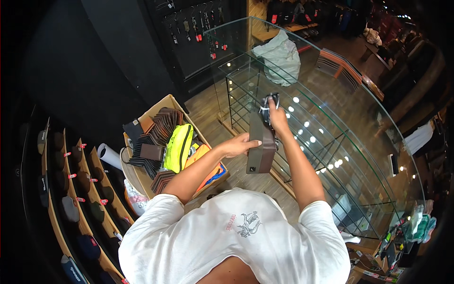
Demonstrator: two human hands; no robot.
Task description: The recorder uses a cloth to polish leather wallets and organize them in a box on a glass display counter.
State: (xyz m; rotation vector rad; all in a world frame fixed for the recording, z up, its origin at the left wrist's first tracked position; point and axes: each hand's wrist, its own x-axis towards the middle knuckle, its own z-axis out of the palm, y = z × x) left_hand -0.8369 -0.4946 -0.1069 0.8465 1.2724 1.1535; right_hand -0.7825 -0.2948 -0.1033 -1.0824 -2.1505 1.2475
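Observation:
My left hand [238,145] grips the near side of a grey-brown rectangular case [261,154], its thumb lying across the face. The case has a small dark square patch at its lower corner; whether it is a box or a pouch I cannot tell. At its upper end my right hand [278,118] is closed around a small black item with whitish lines [269,105], too unclear to name. Both hands are held out in front of a glass display case [302,137].
To the left, a cardboard box [171,100] holds several brown wallets [168,123] and a neon yellow pouch [178,147]. Shelves of caps [71,208] line the far left. A crumpled pale bag [281,59] shows at the glass case's far end. Keychains [194,28] hang behind.

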